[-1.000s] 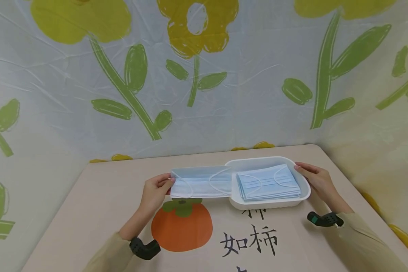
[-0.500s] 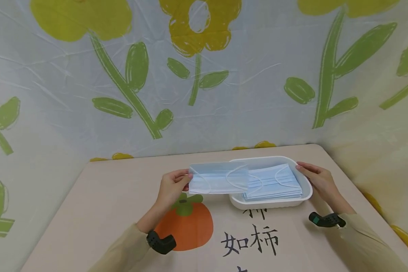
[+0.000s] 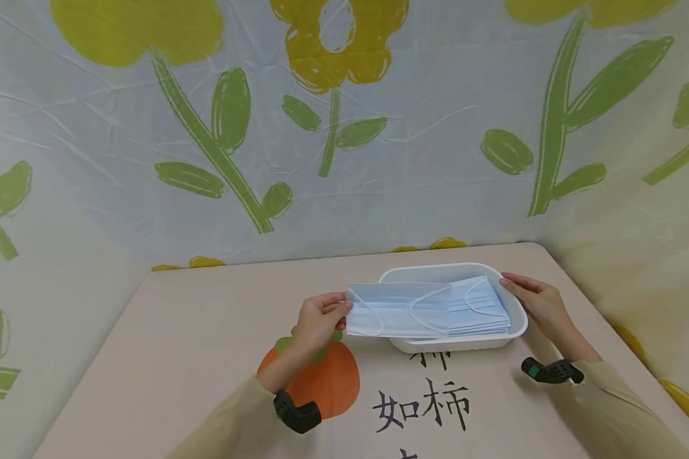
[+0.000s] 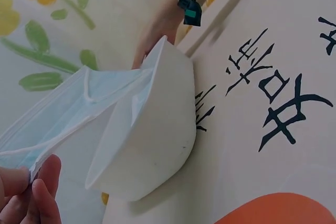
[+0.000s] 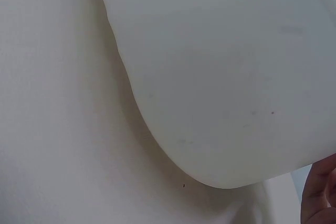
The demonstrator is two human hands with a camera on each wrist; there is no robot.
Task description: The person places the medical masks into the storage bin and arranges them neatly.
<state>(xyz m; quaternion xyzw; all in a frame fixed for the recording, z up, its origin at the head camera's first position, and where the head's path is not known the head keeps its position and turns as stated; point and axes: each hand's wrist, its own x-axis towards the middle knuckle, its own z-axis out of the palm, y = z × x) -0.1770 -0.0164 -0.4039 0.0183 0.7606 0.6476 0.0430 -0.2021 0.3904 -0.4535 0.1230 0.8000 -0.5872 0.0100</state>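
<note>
My left hand (image 3: 321, 320) pinches one end of a light-blue disposable face mask (image 3: 399, 310) between thumb and fingers. The mask's far end hangs above the left part of a white oval-cornered plastic container (image 3: 430, 346). Inside the container lies a stack of blue masks (image 3: 485, 306) with white ear loops, partly covered by the held one. My right hand (image 3: 542, 307) grips the container's right end, thumb at the rim. Seen from the left wrist, the mask (image 4: 68, 109) slopes over the container's rim (image 4: 126, 116). In the right wrist view the container's outer wall (image 5: 220, 77) hides most of the right hand (image 5: 321, 192).
The container stands on a beige table (image 3: 178, 344) printed with an orange persimmon (image 3: 327, 389) and black characters (image 3: 425, 408). A flowered curtain (image 3: 413, 159) hangs behind the table's far edge. Dark wrist devices (image 3: 297, 413) sit at both cuffs.
My left hand has moved right with the mask, from beside the container to where the mask overlaps the stack. The right hand has kept its grip on the container, which stays in place.
</note>
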